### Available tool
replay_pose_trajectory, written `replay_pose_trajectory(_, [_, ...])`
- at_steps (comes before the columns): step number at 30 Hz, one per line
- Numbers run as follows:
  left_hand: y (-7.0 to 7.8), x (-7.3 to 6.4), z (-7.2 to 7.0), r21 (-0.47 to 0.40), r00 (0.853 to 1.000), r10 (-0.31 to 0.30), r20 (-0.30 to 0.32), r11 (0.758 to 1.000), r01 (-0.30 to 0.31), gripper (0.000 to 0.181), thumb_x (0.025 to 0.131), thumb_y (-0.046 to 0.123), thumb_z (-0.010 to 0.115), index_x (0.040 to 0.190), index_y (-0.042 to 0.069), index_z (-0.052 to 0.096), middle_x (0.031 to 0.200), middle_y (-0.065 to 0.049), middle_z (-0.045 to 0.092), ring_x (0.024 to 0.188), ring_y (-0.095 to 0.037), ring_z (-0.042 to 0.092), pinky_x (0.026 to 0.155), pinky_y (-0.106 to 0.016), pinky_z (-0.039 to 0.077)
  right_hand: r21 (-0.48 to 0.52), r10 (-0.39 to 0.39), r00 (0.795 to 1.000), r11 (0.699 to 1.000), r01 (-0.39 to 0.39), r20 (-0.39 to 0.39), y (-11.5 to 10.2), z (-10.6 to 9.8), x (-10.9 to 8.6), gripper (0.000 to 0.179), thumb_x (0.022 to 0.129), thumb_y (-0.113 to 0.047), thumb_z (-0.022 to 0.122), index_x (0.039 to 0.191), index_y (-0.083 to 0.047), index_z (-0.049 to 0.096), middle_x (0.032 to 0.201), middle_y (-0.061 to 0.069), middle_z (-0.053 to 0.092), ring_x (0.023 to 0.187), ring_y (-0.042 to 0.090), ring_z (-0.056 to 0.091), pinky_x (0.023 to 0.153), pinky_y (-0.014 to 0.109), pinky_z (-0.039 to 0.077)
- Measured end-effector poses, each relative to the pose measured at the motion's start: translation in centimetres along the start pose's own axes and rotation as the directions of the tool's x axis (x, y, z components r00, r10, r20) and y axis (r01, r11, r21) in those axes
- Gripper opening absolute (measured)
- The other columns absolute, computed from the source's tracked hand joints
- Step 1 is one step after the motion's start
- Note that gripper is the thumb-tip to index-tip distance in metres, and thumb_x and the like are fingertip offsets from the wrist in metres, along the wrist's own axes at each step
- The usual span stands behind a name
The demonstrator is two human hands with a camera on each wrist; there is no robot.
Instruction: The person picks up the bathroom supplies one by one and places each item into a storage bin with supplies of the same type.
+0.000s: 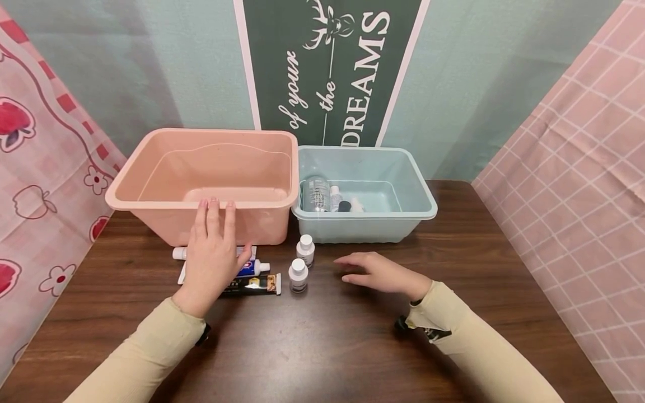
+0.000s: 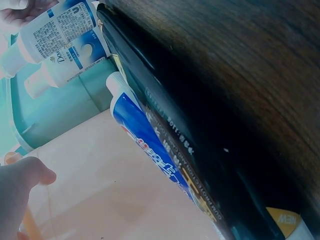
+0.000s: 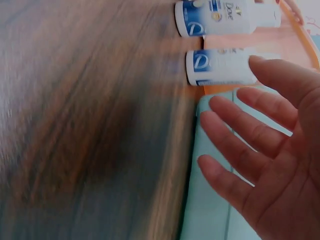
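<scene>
My left hand [image 1: 210, 263] reaches over the tubes with straight fingers, its fingertips right at the front rim of the pink bin [image 1: 201, 205]. Below it lie a black toothpaste tube [image 1: 257, 285], a blue toothpaste tube [image 2: 145, 137] and a white-capped tube [image 1: 179, 253], partly hidden by the hand. Two small white Dove bottles stand upright to the right of the tubes, a nearer bottle [image 1: 298, 276] and a farther bottle [image 1: 305, 251]. Just right of them my right hand [image 1: 375, 273] hovers with relaxed, spread fingers [image 3: 227, 137] and holds nothing.
A light blue bin [image 1: 363, 230] stands against the pink one on its right. Inside it are a clear bottle [image 1: 317, 195] and several small bottles. The brown wooden table [image 1: 312, 347] ends at a green cloth backdrop, with patterned cloths at both sides.
</scene>
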State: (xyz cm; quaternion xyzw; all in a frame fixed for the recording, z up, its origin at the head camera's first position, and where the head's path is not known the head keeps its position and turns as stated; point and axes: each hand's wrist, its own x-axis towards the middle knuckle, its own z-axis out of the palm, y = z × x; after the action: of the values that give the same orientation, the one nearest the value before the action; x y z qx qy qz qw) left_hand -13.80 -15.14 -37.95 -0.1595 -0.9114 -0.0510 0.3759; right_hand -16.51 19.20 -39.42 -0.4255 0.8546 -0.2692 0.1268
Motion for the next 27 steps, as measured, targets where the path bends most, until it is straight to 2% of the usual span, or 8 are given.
replay_pose_trajectory(8, [0.1, 0.0, -0.2, 0.003, 1.000, -0.006, 0.022, 1.000, 0.006, 0.086, 0.068, 0.031, 0.074, 0.135, -0.008, 0.037, 0.133, -0.038, 0.034, 0.126, -0.052, 0.028, 0.087, -0.060, 0.039, 0.086, -0.016, 0.998, 0.996, 0.020, -0.053, -0.4, 1.0, 0.5, 0.036, 0.092, -0.018, 0.058, 0.123, -0.002, 0.057, 0.112, 0.008, 0.064, 0.101, 0.013, 0.058, 0.088, 0.032, 0.045])
replay_pose_trajectory(13, [0.1, 0.0, -0.1, 0.003, 1.000, -0.005, 0.014, 1.000, 0.005, 0.088, 0.067, 0.031, 0.075, 0.135, -0.008, 0.037, 0.134, -0.038, 0.033, 0.127, -0.051, 0.028, 0.086, -0.060, 0.040, 0.182, 0.013, 0.998, 0.983, -0.002, -0.061, -0.7, 1.6, 0.9, 0.036, 0.091, -0.016, 0.059, 0.124, -0.001, 0.057, 0.114, 0.010, 0.064, 0.102, 0.012, 0.059, 0.089, 0.032, 0.046])
replay_pose_trajectory(20, [0.0, 0.0, -0.1, -0.001, 1.000, -0.010, 0.007, 1.000, 0.010, 0.089, 0.065, 0.032, 0.076, 0.135, -0.008, 0.038, 0.133, -0.038, 0.033, 0.126, -0.051, 0.029, 0.085, -0.060, 0.040, 0.363, 0.083, 0.995, 0.930, -0.057, -0.055, -1.0, 2.7, 1.7, 0.039, 0.091, -0.015, 0.058, 0.126, 0.002, 0.054, 0.120, 0.014, 0.060, 0.105, 0.018, 0.060, 0.090, 0.031, 0.046])
replay_pose_trajectory(27, [0.0, -0.1, 0.0, -0.012, 1.000, -0.008, -0.005, 1.000, 0.008, 0.088, 0.065, 0.031, 0.076, 0.135, -0.008, 0.038, 0.134, -0.037, 0.033, 0.128, -0.050, 0.027, 0.085, -0.060, 0.040, 0.490, 0.134, 0.989, 0.867, -0.087, -0.061, -1.8, 3.5, 2.8, 0.045, 0.089, -0.011, 0.062, 0.130, 0.000, 0.050, 0.128, 0.014, 0.055, 0.111, 0.026, 0.057, 0.093, 0.032, 0.044])
